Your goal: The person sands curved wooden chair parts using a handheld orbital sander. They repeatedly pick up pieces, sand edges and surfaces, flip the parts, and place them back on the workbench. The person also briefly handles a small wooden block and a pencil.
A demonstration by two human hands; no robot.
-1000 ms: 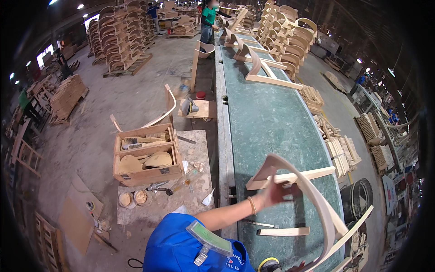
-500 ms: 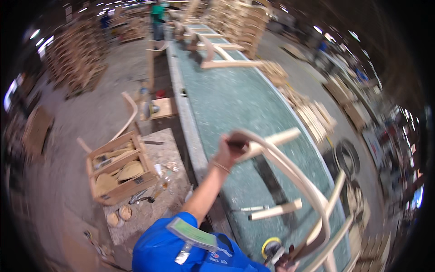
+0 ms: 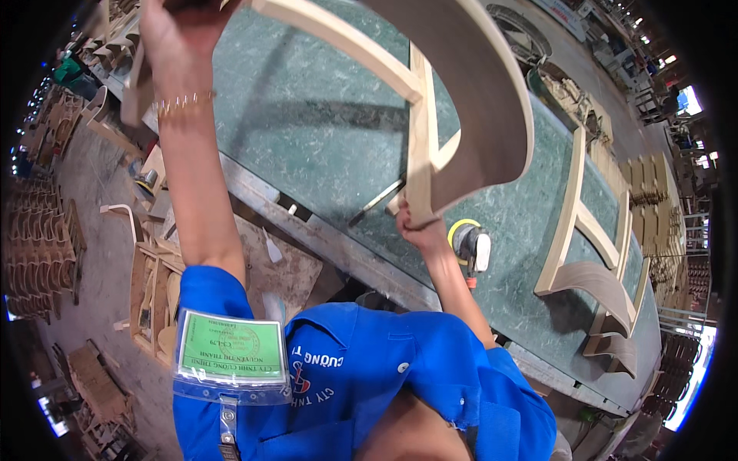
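Observation:
A pale wooden chair frame (image 3: 421, 138) with a wide curved back panel (image 3: 492, 100) is tilted up over the green tabletop. My right hand (image 3: 421, 230) is closed round the lower end of one of its legs. At the upper left, my left hand (image 3: 181, 38) grips the frame's far end; the picture's top edge cuts off its fingers, and a dark patch there cannot be made out. Just right of my right hand, a small round sander (image 3: 470, 244) with a yellow rim rests on the table. A thin dark-ended tool (image 3: 377, 203) lies left of that hand.
On the right part of the green table (image 3: 323, 146) stand more curved chair frames (image 3: 588, 230). A wooden box (image 3: 154, 284) of parts sits at the left, beside a board (image 3: 265, 257). Stacked wooden parts (image 3: 42, 238) stand on the floor beyond.
The view has swung round, and the chair frame now appears nearer and turned, its curved panel at the top. My right hand shows clearly on a leg, apart from the sander.

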